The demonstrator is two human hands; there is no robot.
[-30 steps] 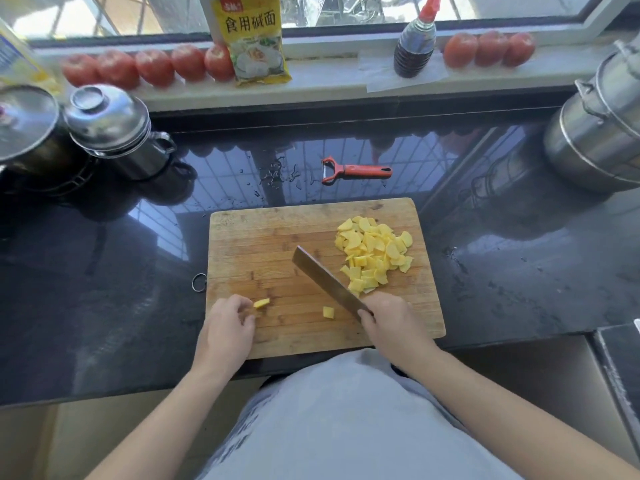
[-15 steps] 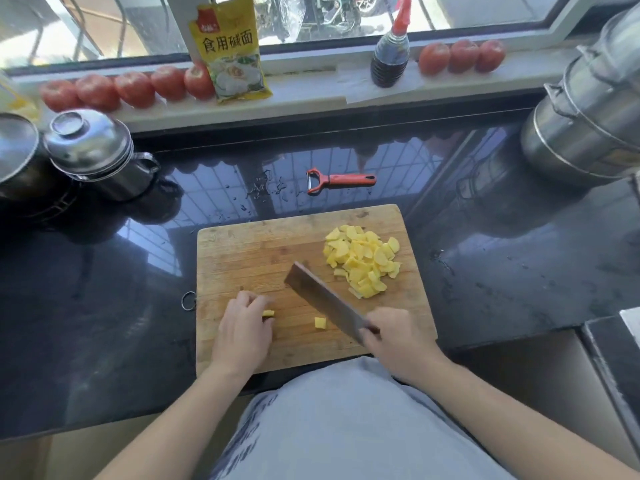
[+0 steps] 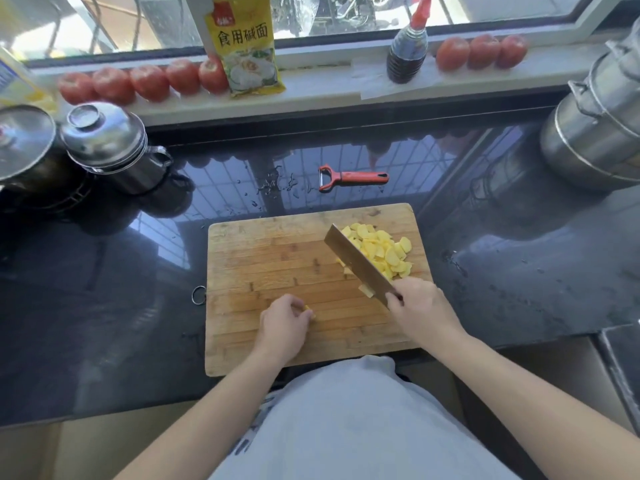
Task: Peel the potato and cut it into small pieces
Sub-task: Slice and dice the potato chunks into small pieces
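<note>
A wooden cutting board [image 3: 263,258] lies on the black counter in front of me. A heap of yellow potato pieces [image 3: 384,251] sits at its far right. My right hand [image 3: 420,310] grips the handle of a cleaver [image 3: 356,261], whose blade lies against the left side of the heap. Two small pieces lie just left of the blade. My left hand [image 3: 285,323] rests on the board with curled fingers pinching a small yellow potato piece [image 3: 309,310].
A red peeler [image 3: 353,177] lies on the wet counter behind the board. Steel lidded pots [image 3: 107,143] stand at the left, a large steel pot [image 3: 599,123] at the right. Tomatoes [image 3: 145,81], a yellow packet [image 3: 246,43] and a dark sauce bottle [image 3: 408,50] line the windowsill.
The cleaver has swung right, from mid-board to the edge of the potato heap, pushing the loose piece along. My left hand stays on the small piece.
</note>
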